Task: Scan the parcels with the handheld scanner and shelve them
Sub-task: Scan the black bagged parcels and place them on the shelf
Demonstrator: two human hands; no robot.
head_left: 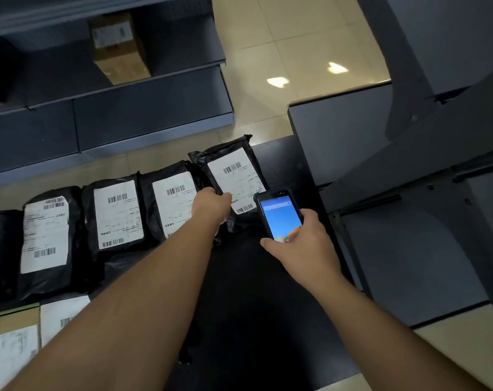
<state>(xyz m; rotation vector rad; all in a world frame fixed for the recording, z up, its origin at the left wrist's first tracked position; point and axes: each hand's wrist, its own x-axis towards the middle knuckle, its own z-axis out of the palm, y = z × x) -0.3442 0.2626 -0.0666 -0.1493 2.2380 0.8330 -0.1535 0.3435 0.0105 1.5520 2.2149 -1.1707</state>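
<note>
Several black poly-bag parcels with white barcode labels lie in a row on a dark table (268,277). My left hand (211,206) grips the left edge of the rightmost parcel (234,170), next to the neighbouring parcel (172,201). My right hand (301,244) holds the handheld scanner (279,213), a black phone-like device with a lit blue screen, just over that parcel's lower right corner. More parcels (117,215) (46,235) lie to the left.
A dark shelving unit (143,114) stands across a strip of tiled floor; a cardboard box (118,46) sits on one shelf. Cardboard boxes with labels (12,348) lie at the table's lower left. A dark counter and frame (381,142) rise on the right.
</note>
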